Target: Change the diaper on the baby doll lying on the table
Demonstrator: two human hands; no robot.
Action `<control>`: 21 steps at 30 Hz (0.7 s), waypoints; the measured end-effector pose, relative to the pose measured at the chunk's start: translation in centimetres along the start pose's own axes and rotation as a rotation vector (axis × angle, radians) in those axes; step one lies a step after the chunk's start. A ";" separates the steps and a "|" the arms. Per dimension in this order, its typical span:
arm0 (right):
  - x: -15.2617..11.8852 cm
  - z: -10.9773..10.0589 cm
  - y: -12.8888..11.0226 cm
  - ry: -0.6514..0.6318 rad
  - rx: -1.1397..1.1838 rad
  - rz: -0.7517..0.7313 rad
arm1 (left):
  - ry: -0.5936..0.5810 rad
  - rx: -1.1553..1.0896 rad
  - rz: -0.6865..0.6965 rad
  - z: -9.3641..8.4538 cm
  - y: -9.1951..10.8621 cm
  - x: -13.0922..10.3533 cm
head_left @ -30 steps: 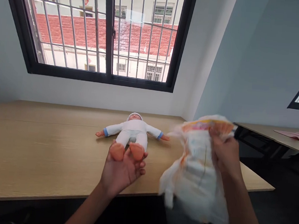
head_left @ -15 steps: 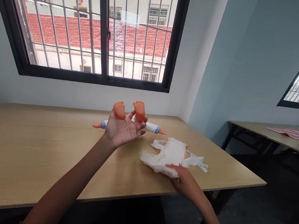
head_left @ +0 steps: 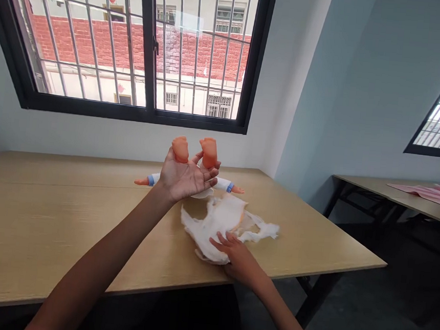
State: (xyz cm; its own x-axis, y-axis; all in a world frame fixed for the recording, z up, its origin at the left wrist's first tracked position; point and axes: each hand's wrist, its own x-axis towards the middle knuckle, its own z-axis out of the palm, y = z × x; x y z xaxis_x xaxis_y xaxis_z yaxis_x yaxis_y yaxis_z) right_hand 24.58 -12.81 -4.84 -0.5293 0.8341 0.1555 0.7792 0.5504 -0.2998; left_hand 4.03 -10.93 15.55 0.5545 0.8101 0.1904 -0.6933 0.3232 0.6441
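Note:
A doll lies on the table, its orange feet [head_left: 210, 153] raised above my left hand [head_left: 188, 178]. That hand is closed around the doll's legs from below, palm towards me. The doll's arms, in white sleeves with blue cuffs [head_left: 224, 185], stretch out to both sides behind it; my hand hides most of its body. To the right and nearer me, a white diaper [head_left: 225, 216] lies spread out with crumpled tabs. My right hand [head_left: 235, 253] rests on its near edge, fingers over the top and the thumb hidden.
The wooden table [head_left: 63, 233] has its front edge close to me and a corner at the right. Behind it are a wall and a barred window. A second table [head_left: 360, 186] at the right holds a pink striped cloth [head_left: 433, 195].
My right hand and the white diaper have moved left, closer to the doll. My left hand has lifted the doll's feet slightly higher.

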 end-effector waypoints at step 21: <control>5.0 0.9 -1.5 0.078 0.197 -0.356 | -0.063 0.030 -0.029 -3.0 -7.5 -5.0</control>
State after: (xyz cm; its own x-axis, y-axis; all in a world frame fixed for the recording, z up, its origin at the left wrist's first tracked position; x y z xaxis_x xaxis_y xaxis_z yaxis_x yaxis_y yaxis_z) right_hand 20.46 -9.45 -4.47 -0.7217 0.5970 0.3504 0.4687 0.7939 -0.3872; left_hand 5.09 -15.94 7.51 0.6027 0.7678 0.2174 -0.6633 0.3305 0.6715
